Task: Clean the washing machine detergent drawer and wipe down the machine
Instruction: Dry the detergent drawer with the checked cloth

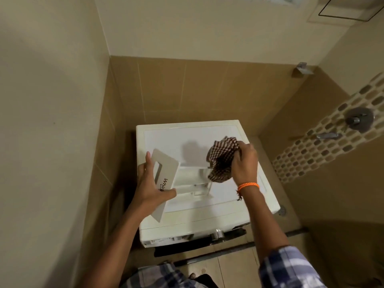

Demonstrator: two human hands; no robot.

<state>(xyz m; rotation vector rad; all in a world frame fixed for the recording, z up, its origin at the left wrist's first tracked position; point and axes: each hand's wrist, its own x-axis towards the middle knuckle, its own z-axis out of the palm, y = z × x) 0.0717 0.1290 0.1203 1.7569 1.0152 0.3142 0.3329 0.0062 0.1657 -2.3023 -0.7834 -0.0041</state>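
1. Plaid sleeves (291, 267) sit at six o'clock, both forearms reaching up toward the washing machine (228, 210).
2. Left hand (149, 183), at nine o'clock of the machine top, grips the detergent drawer (187, 179) by its front panel, thumb across the panel, fingers behind.
3. Right hand (245, 163), at three o'clock, clutches a bunched checked cloth (222, 161) over the drawer's rear compartments.
4. An orange wristband (248, 186) circles the right wrist.

Machine top (166, 140): bare from 9 to 1 o'clock of the drawer (191, 179).
Left wall (62, 121): close at 9 o'clock, narrow gap.
Back wall (197, 90): tight at 12 o'clock.
Taps (357, 119): on the wall at 2 o'clock, well apart.
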